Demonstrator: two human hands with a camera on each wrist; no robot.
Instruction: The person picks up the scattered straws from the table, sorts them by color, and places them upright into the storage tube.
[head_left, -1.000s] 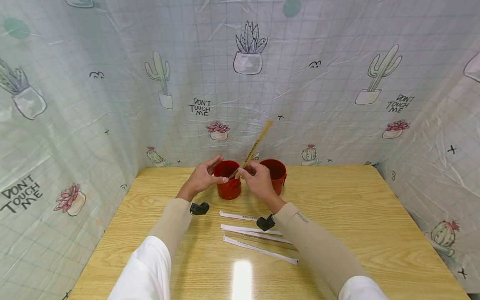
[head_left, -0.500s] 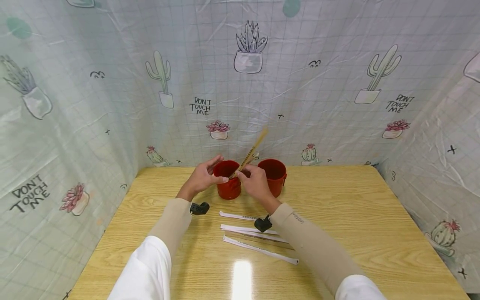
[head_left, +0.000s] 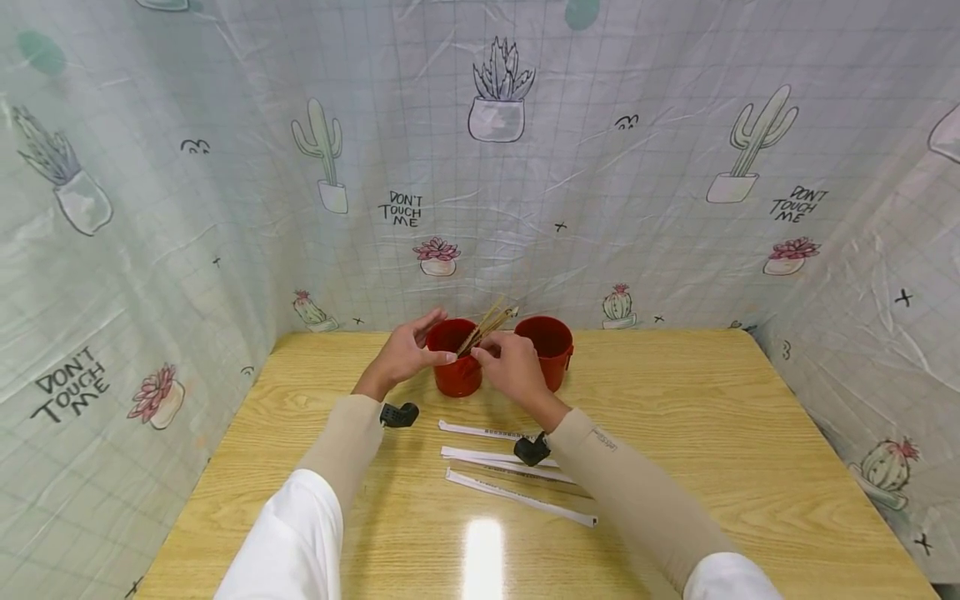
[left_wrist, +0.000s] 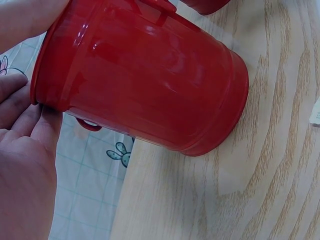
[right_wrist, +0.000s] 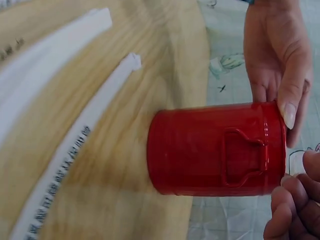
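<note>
My left hand (head_left: 405,354) holds a small red bucket (head_left: 458,382), its thumb at the near rim and its fingers behind the far side. Several thin tan sticks (head_left: 487,325), which look like wrapped chopsticks, stand in that bucket and lean to the right over its rim. My right hand (head_left: 517,367) is at the bucket's right rim, its curled fingertips close to the sticks. Whether they pinch a stick is hidden. The right wrist view shows the bucket's side handle (right_wrist: 244,157) beside my right fingers (right_wrist: 295,200).
A second red bucket (head_left: 553,367) stands just right of the first, partly behind my right hand. On the wooden table (head_left: 712,417) in front lie several long white printed paper strips (head_left: 521,498); my right forearm covers some of their ends. A patterned curtain (head_left: 600,192) hangs behind.
The long tan stick's upper end has come down, so it now sticks out only a little above the bucket with the others. My hands stay almost in place.
</note>
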